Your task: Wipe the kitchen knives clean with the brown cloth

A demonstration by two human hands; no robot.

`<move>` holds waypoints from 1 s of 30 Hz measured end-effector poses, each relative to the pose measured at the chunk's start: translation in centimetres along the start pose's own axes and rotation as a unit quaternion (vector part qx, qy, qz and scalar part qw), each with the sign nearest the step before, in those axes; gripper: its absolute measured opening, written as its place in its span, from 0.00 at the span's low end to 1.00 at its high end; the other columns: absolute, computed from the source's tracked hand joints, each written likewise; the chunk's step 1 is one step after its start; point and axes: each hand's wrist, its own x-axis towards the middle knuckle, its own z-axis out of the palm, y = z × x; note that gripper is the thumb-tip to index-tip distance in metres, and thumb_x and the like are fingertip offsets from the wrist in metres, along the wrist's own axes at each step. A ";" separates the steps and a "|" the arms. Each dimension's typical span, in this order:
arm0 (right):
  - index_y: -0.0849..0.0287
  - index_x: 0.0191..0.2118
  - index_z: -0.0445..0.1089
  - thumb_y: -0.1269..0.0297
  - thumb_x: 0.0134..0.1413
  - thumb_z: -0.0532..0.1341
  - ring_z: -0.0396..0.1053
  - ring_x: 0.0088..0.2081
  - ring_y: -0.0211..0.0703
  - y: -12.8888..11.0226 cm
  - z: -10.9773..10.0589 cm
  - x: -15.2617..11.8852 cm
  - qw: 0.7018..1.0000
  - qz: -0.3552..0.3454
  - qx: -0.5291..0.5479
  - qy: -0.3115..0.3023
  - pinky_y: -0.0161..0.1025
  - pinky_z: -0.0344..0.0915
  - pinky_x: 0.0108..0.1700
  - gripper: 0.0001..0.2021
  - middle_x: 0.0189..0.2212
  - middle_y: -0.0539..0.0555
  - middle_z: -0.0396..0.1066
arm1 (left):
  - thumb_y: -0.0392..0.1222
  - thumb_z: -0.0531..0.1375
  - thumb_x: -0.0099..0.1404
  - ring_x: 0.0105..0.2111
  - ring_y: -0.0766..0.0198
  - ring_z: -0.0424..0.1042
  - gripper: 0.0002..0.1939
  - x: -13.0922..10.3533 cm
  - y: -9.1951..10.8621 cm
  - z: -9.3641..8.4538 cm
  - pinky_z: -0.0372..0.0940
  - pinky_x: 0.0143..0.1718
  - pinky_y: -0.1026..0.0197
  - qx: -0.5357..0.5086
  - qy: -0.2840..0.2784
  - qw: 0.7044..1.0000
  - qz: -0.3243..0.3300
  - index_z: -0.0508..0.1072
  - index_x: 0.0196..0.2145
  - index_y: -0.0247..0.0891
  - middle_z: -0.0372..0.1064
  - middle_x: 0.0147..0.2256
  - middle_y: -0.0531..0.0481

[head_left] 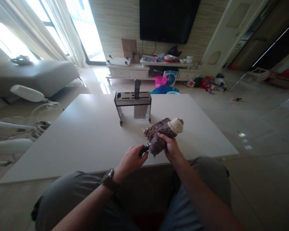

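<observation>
Left hand angled inward from near left, fingers wrapped round a black handle, right hand opposite, fingers gripping a fuzzy brown cloth above the bench's near side

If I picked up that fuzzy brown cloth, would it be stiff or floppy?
Probably floppy: the fuzzy brown cloth looks bunched and folded in the right hand. It likely wouldn't feel slippery, because its surface looks shaggy. It probably wouldn't roll well either, since its shape is lumpy.

A knife stood in the rack near the table's far edge; the cloth was rightward, toward the near edge.
</observation>
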 end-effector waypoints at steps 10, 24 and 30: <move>0.59 0.39 0.79 0.63 0.34 0.77 0.79 0.44 0.52 2.1 0.3 -0.7 0.998 0.009 -0.054 -0.037 0.50 0.72 0.53 0.20 0.40 0.54 0.83 | 0.41 0.59 0.65 0.25 0.66 0.66 0.06 0.0 -0.2 -0.1 0.54 0.29 0.64 -0.032 -0.004 0.999 0.003 0.74 0.32 0.37 0.75 0.27 0.49; 0.59 0.39 0.79 0.64 0.33 0.77 0.79 0.45 0.51 2.1 0.3 -0.7 0.998 0.012 -0.046 -0.037 0.49 0.72 0.54 0.21 0.40 0.53 0.83 | 0.40 0.59 0.64 0.25 0.65 0.66 0.05 0.0 0.0 -0.3 0.53 0.29 0.64 -0.030 -0.007 1.000 0.000 0.72 0.32 0.37 0.74 0.27 0.48; 0.59 0.38 0.78 0.66 0.32 0.77 0.79 0.42 0.51 1.4 0.6 -1.0 1.000 0.015 -0.017 -0.014 0.49 0.74 0.52 0.20 0.38 0.53 0.82 | 0.41 0.59 0.64 0.23 0.67 0.57 0.05 -0.4 0.8 -0.5 0.49 0.28 0.62 -0.002 0.000 1.000 -0.011 0.70 0.31 0.38 0.68 0.24 0.52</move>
